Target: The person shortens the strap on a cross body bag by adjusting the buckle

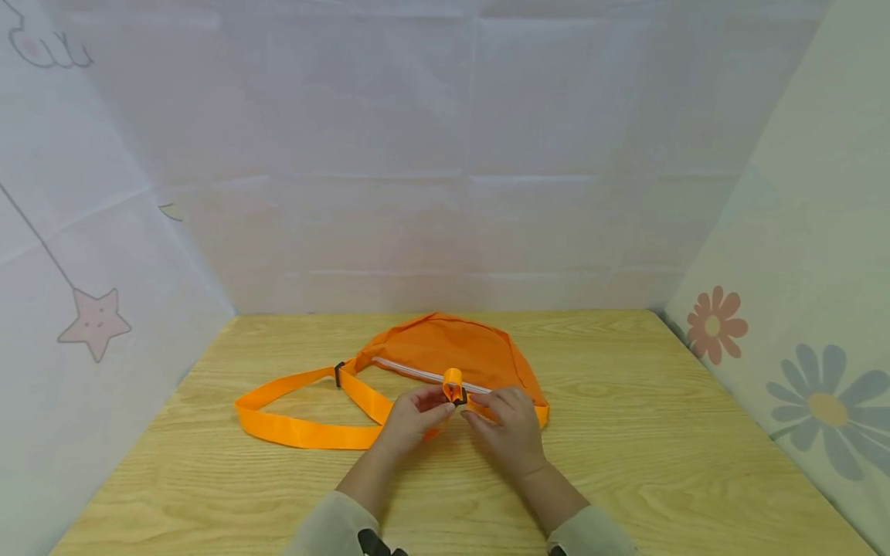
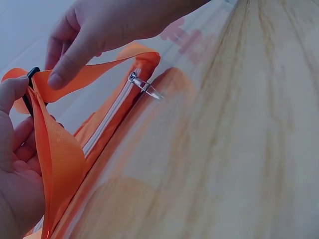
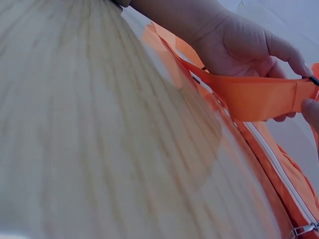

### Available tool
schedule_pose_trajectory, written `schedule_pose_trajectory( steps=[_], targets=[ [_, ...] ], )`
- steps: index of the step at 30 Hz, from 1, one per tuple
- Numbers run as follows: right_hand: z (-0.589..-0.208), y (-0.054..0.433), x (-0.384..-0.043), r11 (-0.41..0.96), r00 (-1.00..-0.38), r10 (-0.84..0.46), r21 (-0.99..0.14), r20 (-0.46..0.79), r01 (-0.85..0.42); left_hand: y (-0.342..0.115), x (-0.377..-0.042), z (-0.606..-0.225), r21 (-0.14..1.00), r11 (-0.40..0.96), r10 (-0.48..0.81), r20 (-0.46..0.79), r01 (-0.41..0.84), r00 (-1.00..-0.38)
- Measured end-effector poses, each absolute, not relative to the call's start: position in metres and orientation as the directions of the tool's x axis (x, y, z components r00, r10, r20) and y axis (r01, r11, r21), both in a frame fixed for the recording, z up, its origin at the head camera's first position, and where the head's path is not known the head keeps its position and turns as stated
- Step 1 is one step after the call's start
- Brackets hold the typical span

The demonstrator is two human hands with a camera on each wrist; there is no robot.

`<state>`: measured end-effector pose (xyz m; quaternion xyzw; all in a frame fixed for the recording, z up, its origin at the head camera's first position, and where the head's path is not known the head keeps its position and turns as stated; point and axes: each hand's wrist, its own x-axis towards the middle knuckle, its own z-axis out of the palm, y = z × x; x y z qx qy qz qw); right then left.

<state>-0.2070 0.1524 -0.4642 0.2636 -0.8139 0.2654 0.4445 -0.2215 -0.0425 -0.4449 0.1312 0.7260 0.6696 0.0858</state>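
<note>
An orange waist bag (image 1: 452, 347) with a white zipper lies on the table, its orange strap (image 1: 306, 432) looped out to the left. In front of the bag, my left hand (image 1: 416, 417) pinches a black strap buckle (image 2: 31, 92) between thumb and fingers. A short loop of strap stands up at this buckle. My right hand (image 1: 511, 432) pinches the strap just right of the buckle, thumb on the near face, as the left wrist view shows. Only the right thumb (image 3: 311, 110) shows at the edge of the right wrist view. A silver zipper pull (image 2: 144, 87) hangs at the bag's end.
Farther left on the strap sits a second black slider (image 1: 339, 374). The wood-grain table (image 1: 660, 432) has a glossy surface that reflects the bag. Pale printed cloth walls (image 1: 452, 154) enclose its back and sides.
</note>
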Motion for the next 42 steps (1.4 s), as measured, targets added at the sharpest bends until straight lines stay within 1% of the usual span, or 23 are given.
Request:
schedule_pose_trajectory(
  steps=[7,11,19,27,34,42],
  targets=[
    [-0.468,0.168,-0.208,0.714,-0.484,-0.200,-0.211,0.852,-0.668,-0.045,-0.223,-0.445,0.998,0.035,0.291,0.037,0.049,-0.956],
    [-0.470,0.175,-0.209,0.706,-0.481,-0.225,-0.198,0.847,-0.680,-0.046,-0.225,-0.446,0.998,0.022,0.284,0.043,0.052,-0.958],
    [-0.468,0.175,-0.210,0.704,-0.453,-0.264,-0.150,0.852,-0.694,-0.047,-0.225,-0.447,0.999,0.005,0.263,0.039,0.042,-0.964],
    [-0.468,0.169,-0.212,0.684,-0.398,-0.218,-0.152,0.891,-0.714,-0.048,-0.224,-0.448,0.999,-0.018,0.280,0.039,0.036,-0.959],
    [-0.466,0.160,-0.212,0.677,-0.390,-0.192,-0.166,0.901,-0.717,-0.046,-0.225,-0.449,0.999,-0.008,0.289,0.046,0.046,-0.956],
    [-0.462,0.151,-0.211,0.658,-0.345,-0.149,-0.167,0.927,-0.734,-0.043,-0.223,-0.448,0.996,0.035,0.316,0.068,0.083,-0.946]
  ],
)
